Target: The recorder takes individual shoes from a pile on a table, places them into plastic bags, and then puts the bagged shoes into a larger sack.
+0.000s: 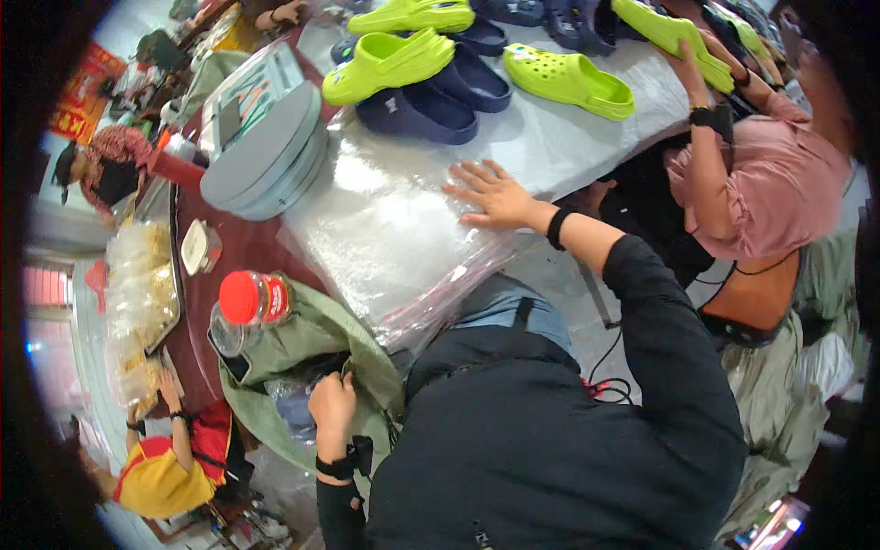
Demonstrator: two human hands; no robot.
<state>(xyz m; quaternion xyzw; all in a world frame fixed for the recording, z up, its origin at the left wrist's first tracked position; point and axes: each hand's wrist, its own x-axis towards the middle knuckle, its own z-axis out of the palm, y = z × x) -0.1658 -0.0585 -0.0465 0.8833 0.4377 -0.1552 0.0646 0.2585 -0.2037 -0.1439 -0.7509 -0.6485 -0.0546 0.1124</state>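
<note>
My right hand (495, 194) lies flat, fingers spread, on a stack of clear plastic bags (367, 197) at the table's near side. My left hand (332, 403) is closed low down at the mouth of a green woven sack (362, 325); what its fingers hold, if anything, is hidden. Inside the sack, beside that hand, is something dark in clear plastic (295, 411). Beyond my right hand stand lime-green clogs (390, 69) and navy clogs (422, 115), some resting on each other. A single lime-green clog (568, 81) sits farther right.
At the right, a co-worker in pink (756, 188) holds a lime-green clog (674, 38). Grey round trays (266, 156) are stacked left of the bags. A red-lidded jar (252, 298) stands by the sack. Another person in yellow and red (179, 472) works at lower left near bagged goods (142, 284).
</note>
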